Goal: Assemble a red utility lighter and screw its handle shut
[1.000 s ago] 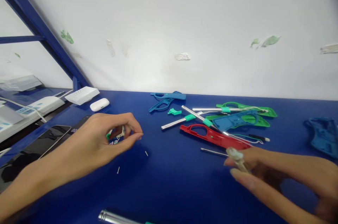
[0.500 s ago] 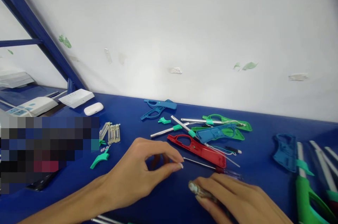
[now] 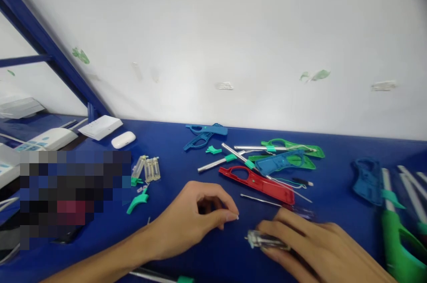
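1. Pinching a clear capsule [image 3: 270, 241] between thumb and fingers, the person's right hand [image 3: 310, 239] hangs low over the blue table [image 3: 213, 265]; whether the capsule touches the tabletop cannot be told. Its capped end points toward the left hand, with a gap between.
2. Curling into a ring, the left hand [image 3: 190, 214] brings thumb and forefinger tips together. A white speck shows there; whether it is a nail or some small held piece cannot be told.
3. Just beyond the right hand lies a screwdriver [image 3: 260, 200], its shaft aimed left and its blurred handle close to the knuckles.
4. Behind the screwdriver rests a red shell half [image 3: 262, 185], open side up. Past it, metal tubes [image 3: 213, 165] with green collars cross one another, and a blue shell half [image 3: 279, 162] lies over green shell halves [image 3: 308, 163].
5. Left of these sit a small green piece [image 3: 213, 150] and two blue handle pieces [image 3: 207, 131], overlapping.
6. Beyond the left forearm are more clear capsules [image 3: 152, 169] and a curved green piece [image 3: 137, 202].
7. At far right, a green lighter body [image 3: 395, 238] stands near another blue shell [image 3: 367, 180].
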`<state>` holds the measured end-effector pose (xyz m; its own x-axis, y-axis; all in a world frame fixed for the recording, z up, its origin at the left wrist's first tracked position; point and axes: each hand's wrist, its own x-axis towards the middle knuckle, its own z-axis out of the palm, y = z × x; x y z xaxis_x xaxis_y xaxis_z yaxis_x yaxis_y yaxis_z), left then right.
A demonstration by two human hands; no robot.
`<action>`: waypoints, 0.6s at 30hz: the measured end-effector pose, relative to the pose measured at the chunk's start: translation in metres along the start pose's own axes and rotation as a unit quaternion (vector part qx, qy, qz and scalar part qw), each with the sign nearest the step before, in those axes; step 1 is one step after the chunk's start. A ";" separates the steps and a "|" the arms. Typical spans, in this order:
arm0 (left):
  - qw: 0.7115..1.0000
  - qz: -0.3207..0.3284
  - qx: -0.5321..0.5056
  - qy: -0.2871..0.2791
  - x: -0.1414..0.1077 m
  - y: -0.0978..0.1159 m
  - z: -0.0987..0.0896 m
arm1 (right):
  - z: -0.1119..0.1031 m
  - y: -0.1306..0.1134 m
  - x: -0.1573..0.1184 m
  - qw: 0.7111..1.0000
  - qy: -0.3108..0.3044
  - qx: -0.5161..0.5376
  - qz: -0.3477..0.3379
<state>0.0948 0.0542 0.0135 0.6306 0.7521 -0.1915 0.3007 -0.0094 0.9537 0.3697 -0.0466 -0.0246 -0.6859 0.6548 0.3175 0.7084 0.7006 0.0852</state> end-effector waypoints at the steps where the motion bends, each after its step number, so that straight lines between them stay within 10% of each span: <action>1: 1.000 -0.005 -0.004 -0.003 0.001 0.000 0.002 | -0.001 0.001 -0.002 1.000 -0.011 0.005 0.009; 9: 0.999 -0.014 -0.028 -0.010 0.001 -0.005 0.013 | 0.006 0.013 -0.015 0.999 -0.044 -0.009 0.013; 18: 0.996 -0.021 -0.076 -0.034 -0.004 -0.004 0.011 | -0.014 -0.006 0.023 0.997 0.063 0.009 0.054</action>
<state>0.0992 0.0444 0.0079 0.6688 0.7028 -0.2426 0.2194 0.1252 0.9676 0.3518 -0.0400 -0.0043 -0.5794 0.6865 0.4393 0.7727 0.6342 0.0281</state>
